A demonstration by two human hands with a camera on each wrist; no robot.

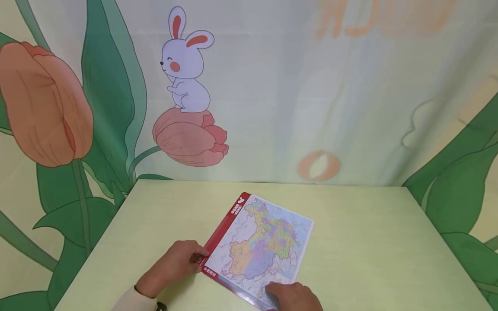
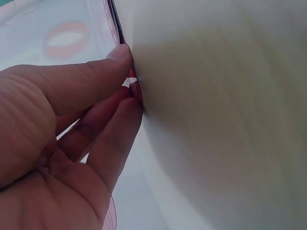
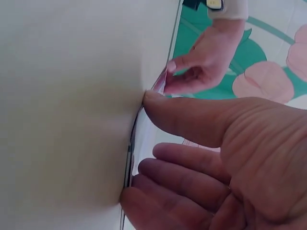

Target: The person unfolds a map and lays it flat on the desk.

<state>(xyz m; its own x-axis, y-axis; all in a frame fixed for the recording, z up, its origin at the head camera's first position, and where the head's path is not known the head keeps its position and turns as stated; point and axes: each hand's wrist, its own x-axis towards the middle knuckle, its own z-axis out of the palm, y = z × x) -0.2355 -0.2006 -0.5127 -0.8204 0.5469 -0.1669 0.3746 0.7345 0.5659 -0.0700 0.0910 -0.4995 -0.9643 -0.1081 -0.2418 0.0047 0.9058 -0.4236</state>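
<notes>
map (image 1: pixel 260 244) illegibly fine in detail, orange lettering (image 1: pixel 359 32) blurred and cut off by head view's top edge

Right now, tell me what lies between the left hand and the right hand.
The near part of the map, with its shiny edge strip, stretches between the left hand and the right hand; the head view shows this.
</notes>
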